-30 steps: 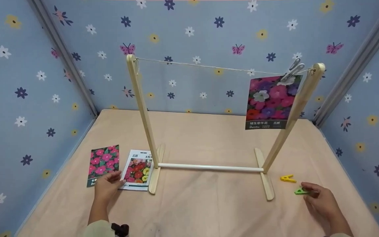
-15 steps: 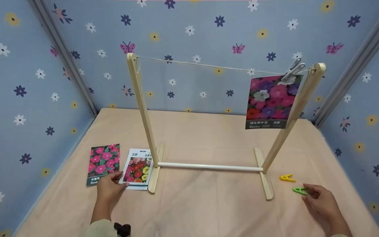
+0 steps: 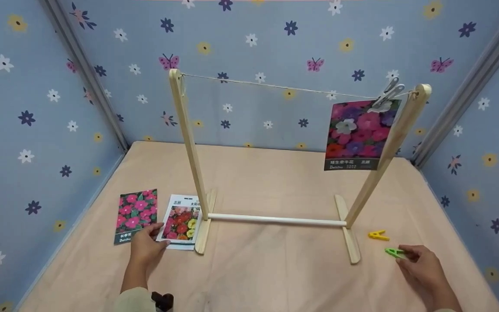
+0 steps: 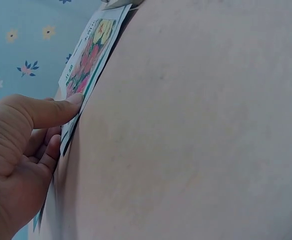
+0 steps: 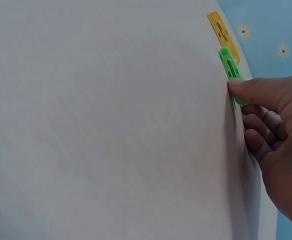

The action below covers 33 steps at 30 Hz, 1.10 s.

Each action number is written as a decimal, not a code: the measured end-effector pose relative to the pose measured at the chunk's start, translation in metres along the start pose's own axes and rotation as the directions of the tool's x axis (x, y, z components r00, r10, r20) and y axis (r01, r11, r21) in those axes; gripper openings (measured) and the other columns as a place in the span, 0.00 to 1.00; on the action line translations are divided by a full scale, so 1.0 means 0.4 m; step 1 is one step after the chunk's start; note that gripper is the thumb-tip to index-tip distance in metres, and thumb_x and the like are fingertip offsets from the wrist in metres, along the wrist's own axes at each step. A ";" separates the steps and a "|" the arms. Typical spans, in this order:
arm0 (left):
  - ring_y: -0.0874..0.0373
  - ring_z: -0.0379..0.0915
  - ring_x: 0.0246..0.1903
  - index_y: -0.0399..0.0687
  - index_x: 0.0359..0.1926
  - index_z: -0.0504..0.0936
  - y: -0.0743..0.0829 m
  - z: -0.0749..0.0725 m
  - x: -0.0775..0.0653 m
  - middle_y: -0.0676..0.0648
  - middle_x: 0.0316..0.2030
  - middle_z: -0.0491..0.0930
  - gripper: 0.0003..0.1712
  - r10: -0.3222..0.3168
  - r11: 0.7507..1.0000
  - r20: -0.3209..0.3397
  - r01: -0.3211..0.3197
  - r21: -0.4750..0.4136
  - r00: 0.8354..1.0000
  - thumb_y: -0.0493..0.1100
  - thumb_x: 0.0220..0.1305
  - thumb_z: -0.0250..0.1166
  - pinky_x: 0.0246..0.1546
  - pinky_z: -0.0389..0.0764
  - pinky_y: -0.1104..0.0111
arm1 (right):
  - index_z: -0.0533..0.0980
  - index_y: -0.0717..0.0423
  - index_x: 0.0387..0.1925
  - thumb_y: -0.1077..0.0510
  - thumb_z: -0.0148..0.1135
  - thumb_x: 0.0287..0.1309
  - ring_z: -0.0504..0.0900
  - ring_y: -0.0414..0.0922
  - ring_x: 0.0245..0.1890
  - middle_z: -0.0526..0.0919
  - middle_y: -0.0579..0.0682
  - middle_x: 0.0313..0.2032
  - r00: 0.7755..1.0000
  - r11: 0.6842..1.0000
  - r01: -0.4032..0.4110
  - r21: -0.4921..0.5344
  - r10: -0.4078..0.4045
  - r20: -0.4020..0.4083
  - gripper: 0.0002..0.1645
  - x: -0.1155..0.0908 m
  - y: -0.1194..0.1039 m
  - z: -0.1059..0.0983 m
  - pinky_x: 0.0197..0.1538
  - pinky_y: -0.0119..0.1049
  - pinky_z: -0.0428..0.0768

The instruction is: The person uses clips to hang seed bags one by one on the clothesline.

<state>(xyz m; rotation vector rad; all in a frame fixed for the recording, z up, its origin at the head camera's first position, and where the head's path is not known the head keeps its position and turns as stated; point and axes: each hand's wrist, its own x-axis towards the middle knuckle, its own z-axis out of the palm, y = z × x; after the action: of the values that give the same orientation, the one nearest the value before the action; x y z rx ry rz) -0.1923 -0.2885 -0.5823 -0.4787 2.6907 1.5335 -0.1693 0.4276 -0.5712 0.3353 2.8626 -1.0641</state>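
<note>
My left hand (image 3: 146, 247) pinches the lower left corner of a white seed packet (image 3: 182, 223) with red and yellow flowers. In the left wrist view the thumb lies on top of the packet (image 4: 93, 55), with fingers at its edge and partly hidden. Just left of it, a dark green packet with pink flowers (image 3: 139, 210) lies flat, its lower corner behind my hand. Over on the right, my right hand (image 3: 425, 264) pinches a green clothespin (image 3: 392, 252) between thumb and fingers, close to the tabletop. A yellow clothespin (image 3: 378, 235) lies just beyond it.
A wooden stand with a white crossbar (image 3: 275, 220) and a string (image 3: 254, 84) between its posts stands mid-table. From the string's right end hangs a petunia-like flower packet (image 3: 358, 134), held by grey clothespins (image 3: 388, 94). Flower-patterned walls enclose the back and sides.
My left hand has shifted slightly right and its thumb has come onto the white packet's corner. The green clothespin has turned and shifted slightly left in my right fingers.
</note>
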 end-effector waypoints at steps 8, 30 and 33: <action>0.41 0.63 0.56 0.33 0.71 0.59 0.000 0.006 0.001 0.33 0.59 0.66 0.43 -0.015 0.999 0.001 0.015 -0.046 1.000 0.25 0.56 0.66 0.60 0.71 0.52 | 0.73 0.73 0.56 0.66 0.66 0.55 0.75 0.53 0.43 0.76 0.62 0.46 1.000 1.000 -0.005 0.012 0.006 -0.007 0.27 -0.005 0.004 0.000 0.36 0.33 0.76; 0.48 0.68 0.47 0.33 0.63 0.72 0.001 -0.027 -0.003 0.37 0.48 0.73 0.31 -0.033 0.991 -0.057 0.025 -0.134 0.998 0.25 0.56 0.66 0.39 0.75 0.78 | 0.72 0.72 0.58 0.63 0.68 0.57 0.79 0.41 0.41 0.78 0.66 0.52 0.999 0.989 -0.034 0.146 0.039 -0.030 0.29 -0.033 0.015 -0.006 0.38 0.25 0.79; 0.46 0.69 0.49 0.34 0.63 0.73 0.002 -0.034 -0.006 0.36 0.50 0.73 0.31 -0.025 0.989 -0.045 0.018 -0.147 0.999 0.25 0.57 0.66 0.43 0.77 0.74 | 0.72 0.71 0.58 0.63 0.68 0.57 0.79 0.39 0.42 0.77 0.66 0.54 0.999 0.987 -0.031 0.157 0.037 -0.034 0.29 -0.036 0.016 -0.006 0.40 0.25 0.79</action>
<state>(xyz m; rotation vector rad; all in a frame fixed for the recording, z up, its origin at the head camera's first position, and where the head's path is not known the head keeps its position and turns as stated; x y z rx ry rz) -0.1884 -0.2988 -0.5741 -0.5518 2.6085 1.7445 -0.1538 0.4312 -0.5715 0.4164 2.8005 -1.2931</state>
